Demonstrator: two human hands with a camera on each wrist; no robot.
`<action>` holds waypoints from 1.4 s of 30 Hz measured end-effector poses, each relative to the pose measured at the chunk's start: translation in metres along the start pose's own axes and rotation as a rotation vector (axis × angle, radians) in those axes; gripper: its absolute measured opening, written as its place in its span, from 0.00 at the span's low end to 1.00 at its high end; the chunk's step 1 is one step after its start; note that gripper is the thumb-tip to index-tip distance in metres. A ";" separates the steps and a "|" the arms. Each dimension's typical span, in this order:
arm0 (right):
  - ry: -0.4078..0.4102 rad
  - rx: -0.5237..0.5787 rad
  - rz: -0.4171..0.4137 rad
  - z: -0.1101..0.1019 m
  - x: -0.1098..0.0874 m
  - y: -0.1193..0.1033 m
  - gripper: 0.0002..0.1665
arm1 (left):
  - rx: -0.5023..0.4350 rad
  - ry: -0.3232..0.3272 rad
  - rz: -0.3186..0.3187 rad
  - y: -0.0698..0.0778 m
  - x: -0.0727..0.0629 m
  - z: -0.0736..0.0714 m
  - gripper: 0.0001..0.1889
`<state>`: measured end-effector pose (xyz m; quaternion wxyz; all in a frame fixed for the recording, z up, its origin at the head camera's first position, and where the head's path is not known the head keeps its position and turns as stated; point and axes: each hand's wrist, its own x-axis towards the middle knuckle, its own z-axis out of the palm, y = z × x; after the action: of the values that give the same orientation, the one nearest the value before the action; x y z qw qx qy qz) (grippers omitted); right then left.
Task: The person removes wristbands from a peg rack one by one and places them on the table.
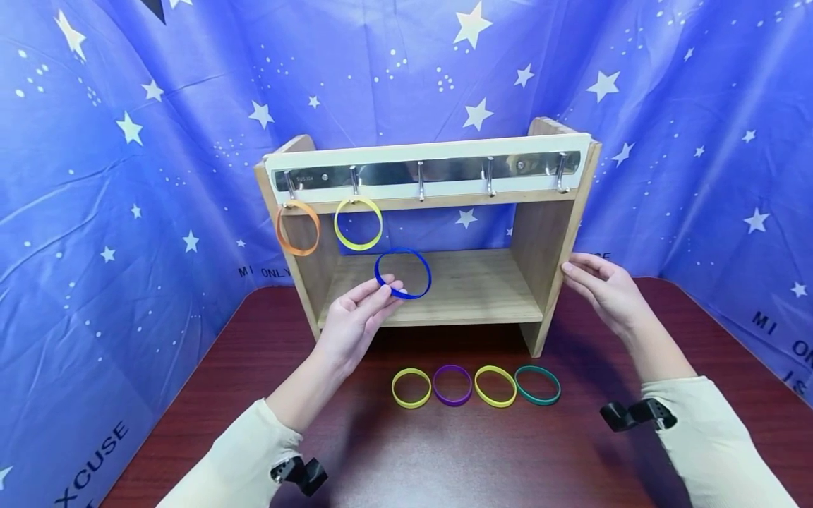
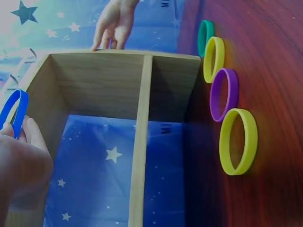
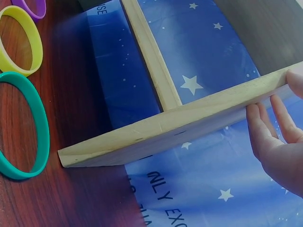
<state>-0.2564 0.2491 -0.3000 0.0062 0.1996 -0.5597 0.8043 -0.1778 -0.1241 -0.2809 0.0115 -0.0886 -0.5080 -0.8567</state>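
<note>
My left hand point(image 1: 358, 314) pinches a blue wristband point(image 1: 429, 271) by its lower left edge, in front of the wooden rack's opening and below the hooks. In the left wrist view the blue wristband point(image 2: 22, 113) stands up from the fingertips. My right hand point(image 1: 603, 286) touches the outer face of the rack's right side panel point(image 1: 551, 261); in the right wrist view its fingertips rest against that board. An orange wristband point(image 1: 316, 229) hangs from the leftmost hook point(image 1: 290, 185), and a yellow wristband point(image 1: 380, 226) from the second hook point(image 1: 354, 180).
On the dark red table point(image 1: 444, 458), a yellow wristband point(image 1: 394, 395), a purple wristband point(image 1: 470, 388), another yellow wristband point(image 1: 514, 395) and a green wristband point(image 1: 557, 395) lie in a row before the rack. The middle hook point(image 1: 420, 182) bears nothing. A starry blue cloth point(image 1: 406, 85) hangs behind.
</note>
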 end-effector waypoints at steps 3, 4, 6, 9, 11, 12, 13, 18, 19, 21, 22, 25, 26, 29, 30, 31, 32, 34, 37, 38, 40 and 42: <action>0.000 0.008 -0.002 -0.001 0.000 0.000 0.15 | 0.007 -0.002 -0.007 -0.001 -0.002 -0.002 0.14; 0.000 0.009 -0.003 -0.001 0.000 0.000 0.15 | 0.009 -0.001 -0.010 -0.001 -0.002 -0.003 0.15; 0.000 0.003 -0.001 -0.001 0.000 0.000 0.15 | 0.012 0.003 -0.019 -0.001 -0.003 -0.004 0.16; 0.000 -0.008 0.004 -0.001 0.000 -0.001 0.15 | 0.015 0.012 -0.032 -0.002 -0.003 -0.007 0.17; 0.003 -0.025 0.011 -0.001 0.001 -0.001 0.15 | 0.021 0.012 -0.038 -0.003 -0.004 -0.008 0.18; 0.005 -0.033 0.015 -0.001 0.001 -0.001 0.15 | 0.026 0.010 -0.039 -0.003 -0.004 -0.009 0.19; 0.007 -0.038 0.017 -0.001 0.001 -0.002 0.15 | 0.031 0.007 -0.040 -0.003 -0.005 -0.009 0.20; 0.013 -0.056 0.017 -0.001 0.001 -0.003 0.15 | 0.046 0.011 -0.049 -0.003 -0.006 -0.012 0.20; 0.012 -0.057 0.016 -0.001 0.001 -0.003 0.15 | 0.050 0.015 -0.053 -0.004 -0.006 -0.013 0.20; 0.011 -0.055 0.015 0.000 0.001 -0.003 0.15 | 0.057 0.022 -0.060 -0.004 -0.007 -0.014 0.19; 0.010 -0.056 0.015 0.000 0.001 -0.003 0.15 | 0.061 0.025 -0.064 -0.005 -0.007 -0.015 0.19; 0.009 -0.055 0.017 0.000 0.000 -0.003 0.15 | 0.070 0.036 -0.077 -0.006 -0.008 -0.018 0.19; 0.009 -0.054 0.017 0.000 0.000 -0.003 0.15 | 0.072 0.038 -0.080 -0.006 -0.009 -0.018 0.19; 0.010 -0.052 0.018 0.001 0.000 -0.003 0.14 | 0.077 0.044 -0.092 -0.007 -0.010 -0.021 0.20; 0.010 -0.049 0.018 0.001 0.000 -0.003 0.14 | 0.078 0.046 -0.096 -0.007 -0.010 -0.022 0.19; 0.010 -0.046 0.018 0.001 0.000 -0.003 0.14 | 0.079 0.049 -0.100 -0.007 -0.011 -0.023 0.19; 0.010 -0.042 0.018 0.001 0.001 -0.003 0.14 | 0.078 0.052 -0.103 -0.007 -0.011 -0.023 0.18; 0.011 -0.035 0.019 0.001 0.001 -0.003 0.15 | 0.074 0.056 -0.108 -0.008 -0.012 -0.024 0.16; 0.015 -0.026 0.019 0.000 0.001 -0.003 0.15 | 0.065 0.056 -0.109 -0.010 -0.013 -0.024 0.13; 0.016 -0.025 0.019 0.000 0.000 -0.002 0.15 | 0.061 0.054 -0.110 -0.010 -0.013 -0.024 0.12; 0.016 -0.022 0.016 0.000 0.000 -0.002 0.15 | 0.057 0.052 -0.113 -0.012 -0.013 -0.024 0.12; 0.014 -0.022 0.013 0.000 0.000 -0.001 0.15 | 0.059 0.049 -0.120 -0.013 -0.013 -0.025 0.13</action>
<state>-0.2562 0.2496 -0.2988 0.0071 0.1902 -0.5696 0.7996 -0.1699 -0.1400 -0.3062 -0.0249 -0.0365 -0.5372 -0.8423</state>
